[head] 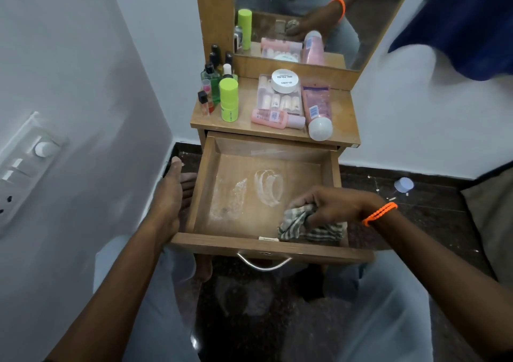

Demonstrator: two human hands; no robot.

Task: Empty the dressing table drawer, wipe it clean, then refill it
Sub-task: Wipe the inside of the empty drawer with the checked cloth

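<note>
Drawer [258, 192] stands open, emptied, white smears on its floor; right hand [330, 205] fingers clamp a cloth [298, 224]; left hand [166, 195] fingers lie apart, flat beside it.

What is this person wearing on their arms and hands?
Both forearms are bare, with no sleeves showing. The right hand has a bright orange double-strand bracelet at the wrist. The left hand wears nothing: no glove, watch or ring visible.

We see the wooden drawer [261, 195] pulled fully open, emptied, white smears on its floor, our checked cloth [302, 224] bunched in its front right corner.
</note>
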